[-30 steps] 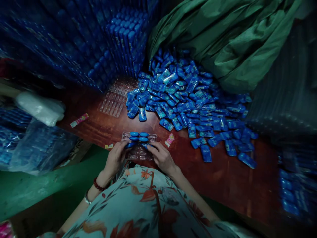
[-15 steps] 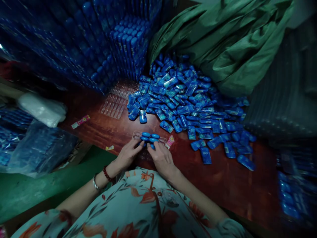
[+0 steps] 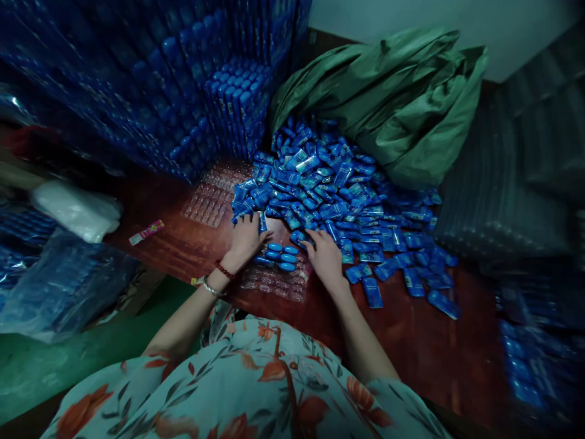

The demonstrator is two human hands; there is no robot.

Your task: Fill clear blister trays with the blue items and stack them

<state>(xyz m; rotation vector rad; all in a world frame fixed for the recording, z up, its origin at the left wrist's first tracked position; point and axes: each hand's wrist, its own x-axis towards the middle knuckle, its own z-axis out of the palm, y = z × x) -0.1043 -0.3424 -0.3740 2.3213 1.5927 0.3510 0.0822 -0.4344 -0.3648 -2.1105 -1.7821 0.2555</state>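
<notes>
Heap ahead, room at the sides

Beyond the left hand [image 3: 248, 238] and right hand [image 3: 325, 256], a heap of blue packs [image 3: 336, 210] blocks passage. Bare tabletop [image 3: 406, 347] leaves room right of the right forearm, and a strip left of the left hand.

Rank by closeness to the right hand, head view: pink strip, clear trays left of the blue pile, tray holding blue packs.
1. Tray holding blue packs: just left of the right hand.
2. Clear trays: farther left, beside the blue pile.
3. Pink strip: farthest left.
</notes>
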